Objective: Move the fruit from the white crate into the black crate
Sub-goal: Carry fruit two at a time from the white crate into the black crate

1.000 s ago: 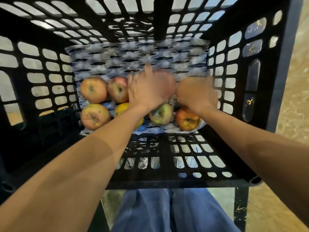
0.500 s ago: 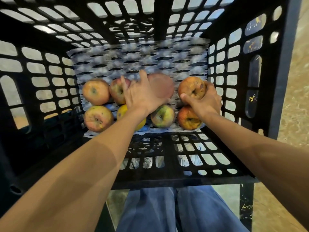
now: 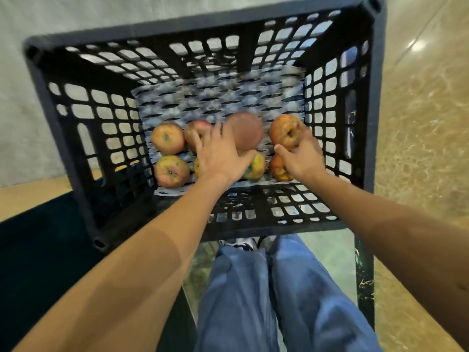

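Eight pieces of fruit lie in the black crate (image 3: pixel 177 27), in two rows of four on the white foam netting (image 3: pixel 218 97) that lines its floor. Your left hand (image 3: pixel 220 153) holds a reddish-brown fruit (image 3: pixel 245 130) in the far row, with the thumb under it and the fingers spread up its left side. That fruit is too blurred to tell its kind. Your right hand (image 3: pixel 302 158) grips a speckled orange apple (image 3: pixel 286 132) at the right end of the far row, just beside the crate's right wall. The thumb is on its near side and the fingers curl round its right.

Partly under that hand, a red-orange apple (image 3: pixel 279 170) shows in the near row. A green-yellow apple (image 3: pixel 255 166) lies between your two hands. Your left wrist hides most of a yellow fruit (image 3: pixel 196 168), and your fingers cover part of a pink apple (image 3: pixel 200 128). A far-left apple (image 3: pixel 167 138) and a near-left apple (image 3: pixel 172 171) lie untouched nearest the left wall.

Below the crate's near rim are your blue trousers (image 3: pixel 253 301). A tan marbled floor (image 3: pixel 418 123) lies to the right.
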